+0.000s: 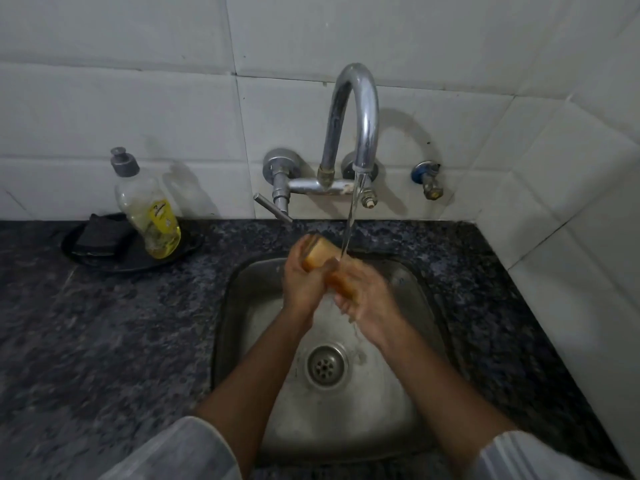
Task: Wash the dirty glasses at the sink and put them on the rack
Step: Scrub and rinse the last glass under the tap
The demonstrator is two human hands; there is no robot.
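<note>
we see a yellow dish-soap bottle [152, 216] on the speckled dark stone table [104, 323], well left of the steel sink [408, 393]. our left hand [304, 282] curls round the amber glass [320, 254], our right hand [363, 296] round its lower end, under the tap stream [351, 216]. wet, it could slip from the grip into the sink and chip.

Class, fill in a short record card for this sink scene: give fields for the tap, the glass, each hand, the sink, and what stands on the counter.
tap: running faucet, stream falling onto the glass
glass: amber glass, tilted on its side over the sink
left hand: left hand grips the glass
right hand: right hand grips the glass
sink: steel sink, drain uncovered
counter: soap bottle on a dark tray
</note>
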